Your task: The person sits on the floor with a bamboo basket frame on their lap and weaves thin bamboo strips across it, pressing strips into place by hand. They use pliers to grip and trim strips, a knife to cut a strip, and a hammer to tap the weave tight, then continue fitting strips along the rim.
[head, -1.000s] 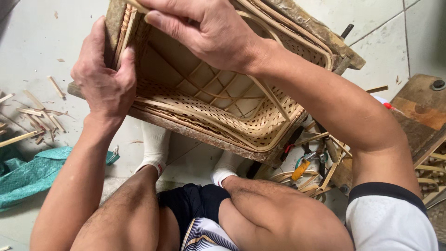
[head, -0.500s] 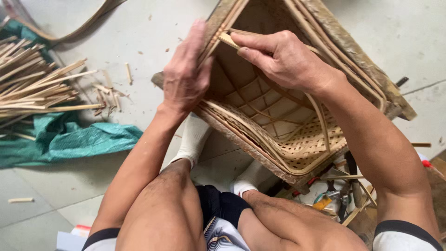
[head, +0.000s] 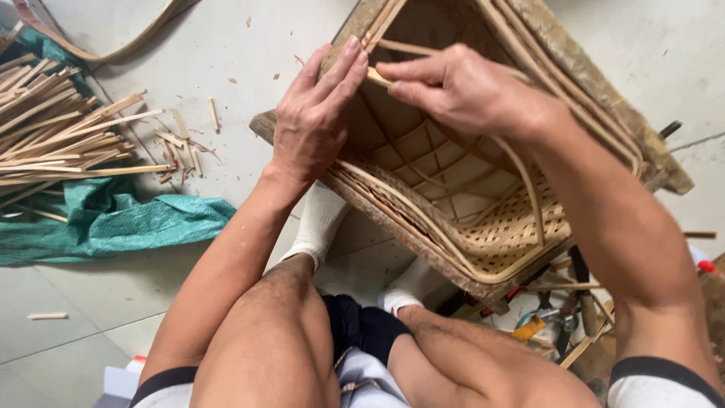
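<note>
Two hands on the woven basket: my left hand now braces the rim flat-fingered, right hand has pinched the bamboo strip, weaving under way.

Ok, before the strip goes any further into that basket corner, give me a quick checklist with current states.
1. Strip pinched at its end by right hand: ok.
2. Left hand braced flat on the basket corner: ok.
3. Strip tip lined up with a gap in the rim: cannot tell, fingers hide it.
4. Basket steady, resting tilted against the legs: ok.
5. Spare strips nearby on the floor: ok, piled to the left.
6. Tools under the basket out of the way: ok.
</note>
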Available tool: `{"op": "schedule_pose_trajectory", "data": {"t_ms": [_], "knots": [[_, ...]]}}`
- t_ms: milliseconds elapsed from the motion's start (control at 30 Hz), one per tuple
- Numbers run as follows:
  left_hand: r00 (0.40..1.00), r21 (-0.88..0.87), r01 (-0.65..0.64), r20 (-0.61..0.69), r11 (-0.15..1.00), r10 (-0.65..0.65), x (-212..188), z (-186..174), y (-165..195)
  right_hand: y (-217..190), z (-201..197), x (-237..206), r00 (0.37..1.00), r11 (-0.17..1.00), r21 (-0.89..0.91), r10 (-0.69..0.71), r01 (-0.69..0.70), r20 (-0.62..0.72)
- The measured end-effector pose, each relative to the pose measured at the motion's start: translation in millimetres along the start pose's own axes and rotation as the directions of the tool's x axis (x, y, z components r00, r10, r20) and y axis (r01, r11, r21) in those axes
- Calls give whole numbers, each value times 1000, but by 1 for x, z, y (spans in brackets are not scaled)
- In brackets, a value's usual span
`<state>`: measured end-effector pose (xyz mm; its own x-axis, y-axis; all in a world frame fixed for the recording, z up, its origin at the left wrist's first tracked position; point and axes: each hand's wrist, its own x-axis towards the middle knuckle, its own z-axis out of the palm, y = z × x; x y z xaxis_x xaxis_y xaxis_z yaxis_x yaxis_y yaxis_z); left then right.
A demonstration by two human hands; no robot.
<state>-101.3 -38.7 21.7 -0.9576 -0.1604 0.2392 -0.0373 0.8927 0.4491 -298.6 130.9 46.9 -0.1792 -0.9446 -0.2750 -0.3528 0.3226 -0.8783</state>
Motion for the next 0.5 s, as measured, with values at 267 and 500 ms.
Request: {"op": "schedule_pose_trajectory", "data": {"t_ms": [267,500], "knots": [[1000,-64,18,-9,998,-19,-16,11,-11,4,18,-18,968,908,-411,-168,79,-185],[970,-267,242,60,933,-234,-35,4,-2,38,-4,-243,687,845,-520,-306,-122,-659]]}}
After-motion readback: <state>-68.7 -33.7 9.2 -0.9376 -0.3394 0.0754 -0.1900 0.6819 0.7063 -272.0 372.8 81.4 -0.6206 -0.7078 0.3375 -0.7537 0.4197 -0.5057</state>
